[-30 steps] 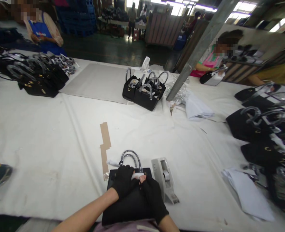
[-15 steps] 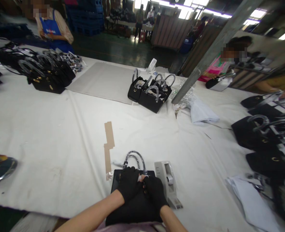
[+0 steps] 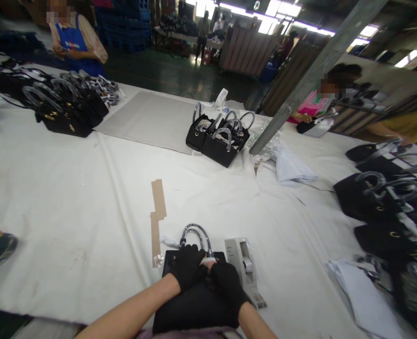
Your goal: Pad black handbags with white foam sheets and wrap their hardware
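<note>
A black handbag (image 3: pixel 190 308) lies flat at the near edge of the white-covered table (image 3: pixel 70 197), its plastic-wrapped handles (image 3: pixel 194 234) pointing away from me. Both my hands wear black gloves and rest on the bag's top edge. My left hand (image 3: pixel 188 267) is curled over the bag near the handle base. My right hand (image 3: pixel 228 283) is closed beside it, fingers meeting the left hand's around a small white piece (image 3: pixel 207 260) that I cannot name. A grey tape dispenser (image 3: pixel 244 270) stands just right of the bag.
A strip of brown cardboard (image 3: pixel 156 214) lies ahead of the bag. Groups of black handbags sit mid-table (image 3: pixel 217 136), far left (image 3: pixel 65 110) and at the right (image 3: pixel 388 202). White paper sheets (image 3: pixel 367 296) lie at the right. A slanted metal post (image 3: pixel 300 87) rises from the table. Other people work around it.
My hands stay together on the bag's top edge, with small finger shifts. The view has tilted and shifted slightly.
</note>
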A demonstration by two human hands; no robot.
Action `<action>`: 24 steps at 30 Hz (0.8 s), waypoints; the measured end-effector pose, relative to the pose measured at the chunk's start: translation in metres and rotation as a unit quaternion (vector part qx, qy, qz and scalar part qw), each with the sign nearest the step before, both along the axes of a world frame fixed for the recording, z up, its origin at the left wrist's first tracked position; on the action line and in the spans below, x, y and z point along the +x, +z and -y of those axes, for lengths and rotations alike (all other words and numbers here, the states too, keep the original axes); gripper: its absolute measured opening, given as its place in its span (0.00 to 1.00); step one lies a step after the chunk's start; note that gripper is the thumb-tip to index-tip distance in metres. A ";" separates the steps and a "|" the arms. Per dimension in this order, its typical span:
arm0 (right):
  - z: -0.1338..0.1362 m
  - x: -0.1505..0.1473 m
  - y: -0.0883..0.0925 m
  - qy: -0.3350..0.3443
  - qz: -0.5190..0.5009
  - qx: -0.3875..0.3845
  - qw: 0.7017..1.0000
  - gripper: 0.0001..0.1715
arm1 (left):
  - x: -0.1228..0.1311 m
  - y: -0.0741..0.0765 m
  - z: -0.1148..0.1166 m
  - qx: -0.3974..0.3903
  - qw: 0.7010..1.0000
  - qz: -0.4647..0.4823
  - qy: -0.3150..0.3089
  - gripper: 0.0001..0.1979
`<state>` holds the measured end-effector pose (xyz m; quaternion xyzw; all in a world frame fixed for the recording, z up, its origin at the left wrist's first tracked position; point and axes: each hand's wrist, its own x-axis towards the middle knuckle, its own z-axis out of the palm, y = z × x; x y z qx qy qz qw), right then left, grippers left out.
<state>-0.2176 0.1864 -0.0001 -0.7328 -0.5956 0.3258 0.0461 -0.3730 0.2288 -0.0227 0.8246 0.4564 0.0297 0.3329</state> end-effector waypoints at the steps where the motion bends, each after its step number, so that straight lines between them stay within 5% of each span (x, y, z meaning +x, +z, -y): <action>1: 0.003 -0.001 0.001 -0.028 -0.021 0.002 0.999 0.22 | 0.000 -0.001 0.000 -0.007 1.000 0.004 0.001 0.18; 7: 0.025 -0.012 -0.008 -0.195 -0.182 0.043 0.963 0.20 | -0.002 0.004 -0.004 -0.033 0.999 0.016 0.005 0.17; 14: 0.018 -0.023 -0.008 -0.368 -0.226 0.048 0.901 0.21 | -0.004 -0.003 -0.013 -0.041 0.999 0.018 -0.011 0.16; 19: 0.009 -0.023 -0.011 -0.332 -0.241 -0.014 0.912 0.19 | -0.007 -0.010 -0.024 -0.040 0.996 0.018 -0.080 0.18; 24: 0.008 0.001 -0.019 -0.161 -0.096 -0.010 0.982 0.15 | -0.009 0.001 -0.030 0.011 0.985 0.002 -0.171 0.19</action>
